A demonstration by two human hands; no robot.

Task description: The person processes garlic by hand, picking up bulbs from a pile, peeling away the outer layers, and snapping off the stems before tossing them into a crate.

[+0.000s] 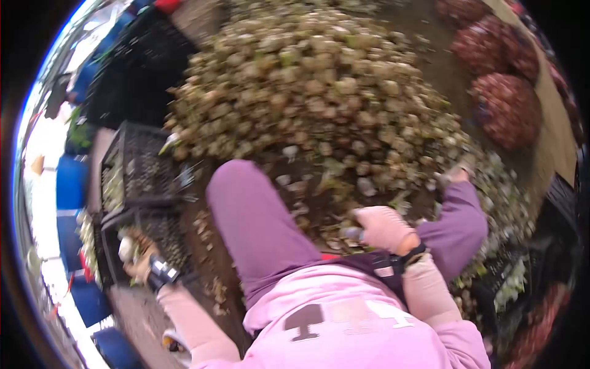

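A whitish bulb (126,250) is in my left hand (141,255), whose fingers are wrapped round it at the edge of the lower black crate (166,237). My right hand (384,226), in a pale pink glove, is closed in front of my body. Something small and blurred shows by its fingertips, too unclear to name. Beyond both hands lies a large heap of bulbs (307,92), with loose bulbs and trimmings spread on the ground in front of my legs.
An upper black crate (144,163) sits beyond the lower one, near a large black container (138,67). Blue containers (72,181) line the far left. Red net sacks (507,111) stand at the right. Pale trimmings (507,197) and black plastic (534,264) lie right of my leg.
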